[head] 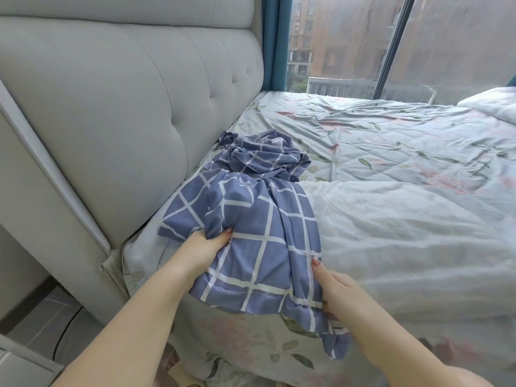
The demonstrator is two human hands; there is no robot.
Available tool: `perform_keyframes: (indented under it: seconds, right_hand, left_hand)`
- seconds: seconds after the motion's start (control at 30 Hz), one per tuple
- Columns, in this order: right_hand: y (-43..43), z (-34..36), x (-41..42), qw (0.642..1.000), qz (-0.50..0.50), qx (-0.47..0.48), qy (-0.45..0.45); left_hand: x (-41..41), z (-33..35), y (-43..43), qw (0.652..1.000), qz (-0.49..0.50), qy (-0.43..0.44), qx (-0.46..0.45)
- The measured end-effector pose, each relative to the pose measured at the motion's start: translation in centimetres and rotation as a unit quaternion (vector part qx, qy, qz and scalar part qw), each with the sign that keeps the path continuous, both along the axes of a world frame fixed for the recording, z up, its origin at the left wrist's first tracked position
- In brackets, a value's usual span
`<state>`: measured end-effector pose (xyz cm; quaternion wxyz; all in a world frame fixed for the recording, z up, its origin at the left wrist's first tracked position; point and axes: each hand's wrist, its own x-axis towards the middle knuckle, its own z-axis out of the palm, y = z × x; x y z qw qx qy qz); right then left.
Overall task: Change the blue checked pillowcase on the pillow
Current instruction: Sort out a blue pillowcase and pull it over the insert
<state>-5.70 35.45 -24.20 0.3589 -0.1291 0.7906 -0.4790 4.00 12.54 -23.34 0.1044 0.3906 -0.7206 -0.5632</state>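
The left forearm comes in from the lower left and reaches up and to the right. The left hand has its fingers curled tight round a bunch of cloth on the left side of the pillowcase. The right forearm comes in from the lower right. The right hand pinches the pillowcase's right edge near the hem, thumb stretched along the top of the cloth; its other fingers are mostly hidden beneath.

The pillowcase lies on the near left part of the bed, close alongside the headboard. Its long axis runs from the near hem away toward the window. The far end is crumpled in a heap at the headboard's base, and a near corner droops by the right wrist. Its right side overlaps white bedding.
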Motion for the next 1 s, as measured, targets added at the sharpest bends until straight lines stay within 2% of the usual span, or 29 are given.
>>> perform_keyframes:
  seconds: [0.1,0.3,0.33,0.4,0.47,0.53,0.57,0.63,0.7,0.73,0.9,1.0]
  right_hand:
    - [-0.4,1.0,0.1,0.998,-0.002,0.032,0.049]
    - [-0.8,0.3,0.5,0.993,-0.013,-0.001,0.121]
    - [-0.7,0.1,0.4,0.992,-0.015,0.0,0.125]
    - [-0.6,-0.2,0.0,0.992,-0.027,0.0,0.123]
    - [-0.6,-0.2,-0.4,0.991,-0.055,-0.008,0.12]
    - [-0.6,-0.4,-1.0,0.989,-0.096,-0.028,0.113]
    - [-0.5,-0.5,-1.3,0.986,-0.118,-0.04,0.114]
    - [-0.6,-0.2,-1.7,0.977,-0.166,-0.069,0.118]
    - [-0.7,-0.1,-2.1,0.967,-0.205,-0.092,0.117]
    - [-0.8,-0.2,-2.3,0.965,-0.213,-0.102,0.114]
    - [-1.2,0.3,-1.6,0.977,-0.144,-0.106,0.115]
    - [-1.3,0.6,-0.9,0.975,-0.108,-0.124,0.146]
  left_hand:
    - [0.3,0.5,-0.6,1.0,-0.021,0.006,0.005]
    - [1.0,0.5,-1.3,1.0,0.003,-0.003,-0.024]
    - [1.1,0.5,-1.4,0.998,0.009,-0.028,-0.058]
    - [1.6,1.0,-1.2,0.976,0.04,-0.095,-0.191]
    - [2.2,1.8,-0.3,0.953,0.089,-0.031,-0.286]
    - [2.6,2.3,0.4,0.947,0.075,0.028,-0.31]
    - [2.7,1.7,0.2,0.956,0.05,0.026,-0.286]
    - [2.6,1.3,0.3,0.986,-0.003,-0.041,-0.162]
    - [2.2,0.9,0.5,0.994,-0.03,-0.103,-0.023]
    - [2.0,0.9,0.7,0.993,-0.036,-0.111,0.018]
    - [0.3,0.9,1.2,0.99,-0.029,-0.079,0.115]
    - [-0.7,0.8,0.9,0.983,0.031,-0.024,0.18]
